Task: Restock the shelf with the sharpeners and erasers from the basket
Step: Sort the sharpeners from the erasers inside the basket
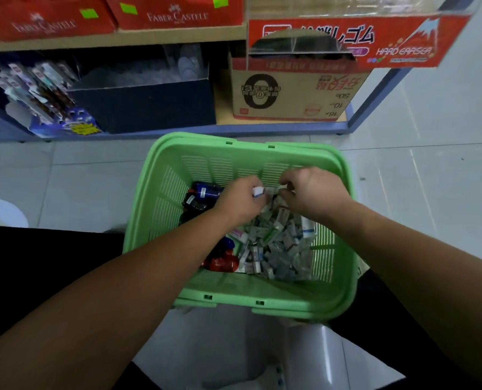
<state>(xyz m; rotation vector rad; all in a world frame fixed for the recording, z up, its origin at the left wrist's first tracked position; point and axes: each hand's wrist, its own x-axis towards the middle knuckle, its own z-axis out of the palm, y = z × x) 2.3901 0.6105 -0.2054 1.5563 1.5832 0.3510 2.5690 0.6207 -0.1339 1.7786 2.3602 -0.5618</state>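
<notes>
So the green basket sits on the tiled floor right in front of the shelf, and the person has both arms down in it. The left hand has its fingers curled round a small white eraser with a blue edge, pinched at the fingertips just above the rest of the stock. The right hand is right next to it, nearly touching, fingers bent in toward the thumb. Honestly I can't tell whether it's got anything in there or is just poking at the heap.

Everything to be restocked is in the basket. The right half is a messy pile of small grey packs, too blurry to sort into erasers and sharpeners. Along the left side there are some chunkier bits, a dark blue one up at the far end and a red one nearer the person.

On the shelf itself: red Faber-Castell boxes on the upper board, and under those a pen display, a dark open box and a cardboard carton. A clear display case with a red eraser sign hangs over the carton, off to the right.
</notes>
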